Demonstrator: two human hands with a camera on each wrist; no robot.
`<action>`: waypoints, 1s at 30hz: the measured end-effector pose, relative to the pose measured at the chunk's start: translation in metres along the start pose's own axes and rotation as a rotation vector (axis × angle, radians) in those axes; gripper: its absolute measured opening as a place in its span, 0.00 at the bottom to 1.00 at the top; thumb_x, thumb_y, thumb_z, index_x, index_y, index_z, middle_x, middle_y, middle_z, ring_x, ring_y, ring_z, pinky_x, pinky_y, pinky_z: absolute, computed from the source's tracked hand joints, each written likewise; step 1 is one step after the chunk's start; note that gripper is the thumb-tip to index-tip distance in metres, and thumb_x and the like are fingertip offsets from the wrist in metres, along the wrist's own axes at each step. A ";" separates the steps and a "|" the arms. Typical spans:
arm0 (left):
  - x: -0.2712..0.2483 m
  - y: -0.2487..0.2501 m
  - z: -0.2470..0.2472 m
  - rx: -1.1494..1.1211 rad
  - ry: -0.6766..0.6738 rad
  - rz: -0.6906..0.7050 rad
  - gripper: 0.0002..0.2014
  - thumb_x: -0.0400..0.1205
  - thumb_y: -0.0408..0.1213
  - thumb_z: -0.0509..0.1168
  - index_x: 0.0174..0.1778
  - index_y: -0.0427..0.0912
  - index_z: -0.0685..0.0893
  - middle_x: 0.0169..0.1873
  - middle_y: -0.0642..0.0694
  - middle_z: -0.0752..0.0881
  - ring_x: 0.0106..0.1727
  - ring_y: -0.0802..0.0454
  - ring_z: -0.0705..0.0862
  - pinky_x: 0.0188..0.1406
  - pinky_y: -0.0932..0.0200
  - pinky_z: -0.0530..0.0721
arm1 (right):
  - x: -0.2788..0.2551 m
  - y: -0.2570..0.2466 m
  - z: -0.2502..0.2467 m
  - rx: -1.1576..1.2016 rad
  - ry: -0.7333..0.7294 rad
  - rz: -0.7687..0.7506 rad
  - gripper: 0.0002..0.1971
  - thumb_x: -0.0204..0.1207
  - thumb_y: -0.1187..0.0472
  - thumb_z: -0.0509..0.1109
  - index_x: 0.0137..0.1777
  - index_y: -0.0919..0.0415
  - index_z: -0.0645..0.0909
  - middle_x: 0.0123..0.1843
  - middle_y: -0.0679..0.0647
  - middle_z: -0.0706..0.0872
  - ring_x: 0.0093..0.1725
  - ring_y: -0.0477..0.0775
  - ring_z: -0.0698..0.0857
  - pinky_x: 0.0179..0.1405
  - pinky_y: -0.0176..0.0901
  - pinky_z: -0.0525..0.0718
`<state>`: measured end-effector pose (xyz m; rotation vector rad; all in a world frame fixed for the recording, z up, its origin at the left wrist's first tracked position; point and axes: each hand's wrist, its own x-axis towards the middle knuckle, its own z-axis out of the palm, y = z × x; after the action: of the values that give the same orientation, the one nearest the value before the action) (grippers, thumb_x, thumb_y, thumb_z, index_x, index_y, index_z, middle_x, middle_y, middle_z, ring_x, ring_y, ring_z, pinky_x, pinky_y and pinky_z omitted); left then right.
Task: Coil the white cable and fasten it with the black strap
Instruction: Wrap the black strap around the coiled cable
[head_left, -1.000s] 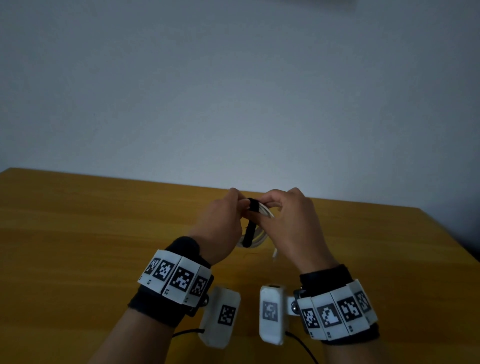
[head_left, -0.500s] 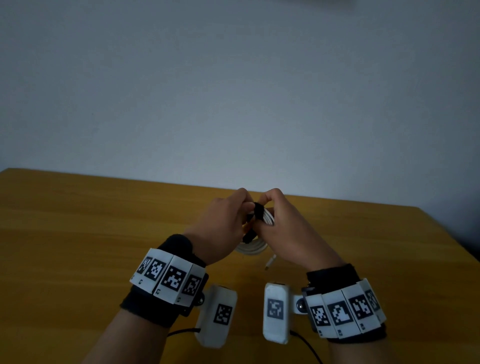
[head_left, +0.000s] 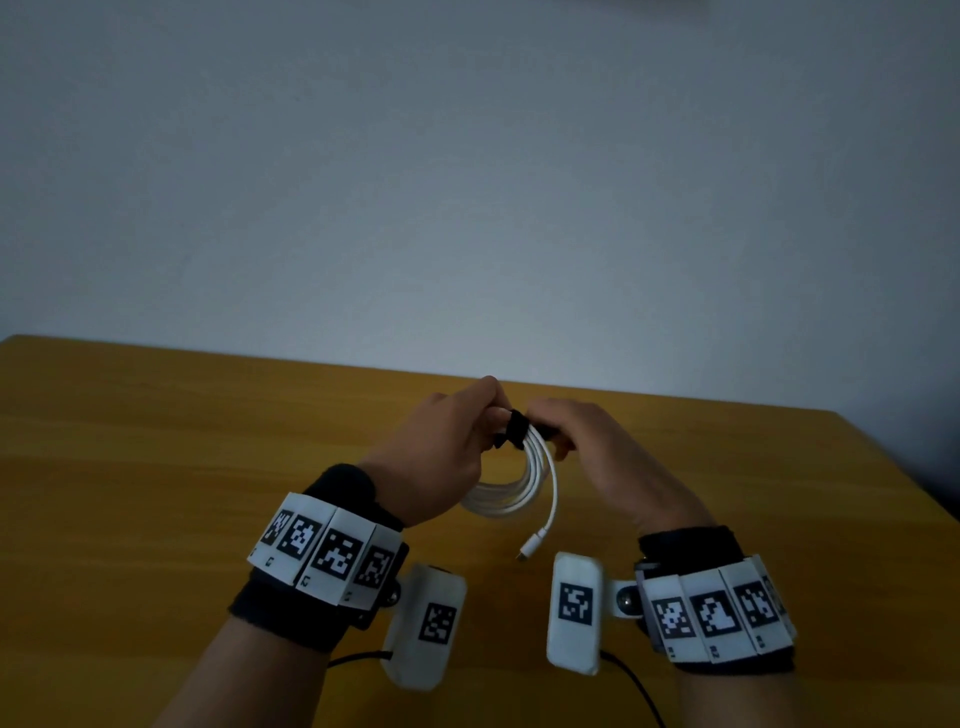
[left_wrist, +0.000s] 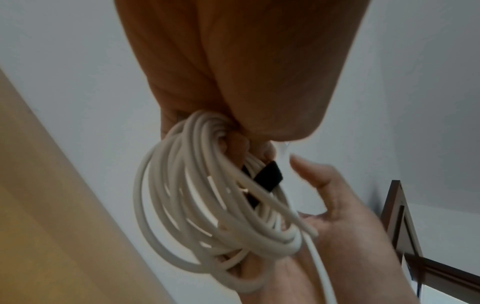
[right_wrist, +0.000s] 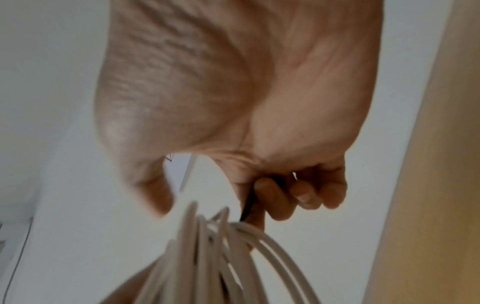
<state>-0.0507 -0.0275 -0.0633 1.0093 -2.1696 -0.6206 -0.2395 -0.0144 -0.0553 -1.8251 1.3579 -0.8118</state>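
Count, this moment: one white cable (head_left: 524, 483), coiled in several loops, one plug end (head_left: 531, 546) hanging free. One black strap (head_left: 515, 429). Two hands: left hand (head_left: 439, 457), right hand (head_left: 605, 457). One wooden table (head_left: 156, 467). Two wrist cameras, two marker bands.

- The left hand (head_left: 441, 452) is hanging above the table (head_left: 156, 467), its fingers curling round the top of the white cable (head_left: 524, 483) coil.
- The right hand (head_left: 597, 452) is hanging just beside the coil, its fingers (right_wrist: 272, 197) pinching the black strap (head_left: 515, 428).
- Both forearms are angling inward toward the coil, knuckles up.
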 end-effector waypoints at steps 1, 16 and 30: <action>0.000 0.000 0.000 -0.004 0.002 -0.006 0.08 0.89 0.34 0.53 0.48 0.44 0.77 0.33 0.49 0.82 0.34 0.44 0.79 0.35 0.38 0.78 | 0.001 0.002 -0.002 -0.020 -0.001 0.015 0.18 0.91 0.55 0.57 0.46 0.51 0.86 0.39 0.36 0.82 0.38 0.26 0.80 0.48 0.32 0.73; 0.002 -0.003 0.004 0.060 -0.020 -0.064 0.07 0.89 0.34 0.53 0.48 0.41 0.75 0.35 0.40 0.83 0.33 0.37 0.77 0.31 0.50 0.69 | 0.006 0.002 0.001 0.176 0.453 -0.101 0.13 0.77 0.69 0.79 0.58 0.54 0.88 0.36 0.52 0.91 0.39 0.47 0.95 0.44 0.32 0.89; 0.005 -0.005 0.007 0.161 0.032 -0.161 0.06 0.89 0.32 0.54 0.47 0.45 0.73 0.33 0.53 0.77 0.28 0.57 0.73 0.23 0.65 0.66 | 0.002 -0.008 0.013 0.045 0.393 -0.262 0.06 0.73 0.66 0.84 0.46 0.55 0.95 0.41 0.43 0.95 0.45 0.38 0.94 0.47 0.31 0.90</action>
<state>-0.0564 -0.0338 -0.0697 1.2800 -2.1521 -0.5047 -0.2249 -0.0126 -0.0558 -1.8979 1.3329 -1.3868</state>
